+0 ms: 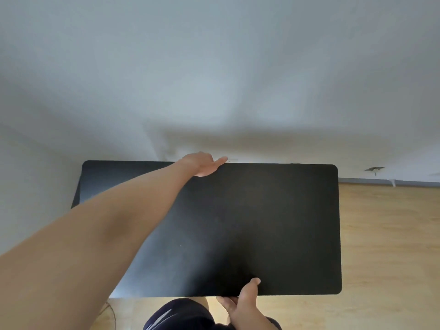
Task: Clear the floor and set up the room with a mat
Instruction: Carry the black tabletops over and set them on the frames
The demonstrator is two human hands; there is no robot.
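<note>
Black mat [273, 222]: lying flat and broad across the middle of the view, held between both hands in front of the white wall [214, 79], above the wooden floor [385, 246].
Left hand [201, 164]: reaching across the mat, its grip grasping the far long edge, thumb lying along the top.
Right hand [245, 303]: pinching the near long edge, thumb pressing on top, fingers passing underneath.
Dark shorts [181, 313]: showing below the near edge.
Baseboard [371, 181]: running along the wall at right.
</note>
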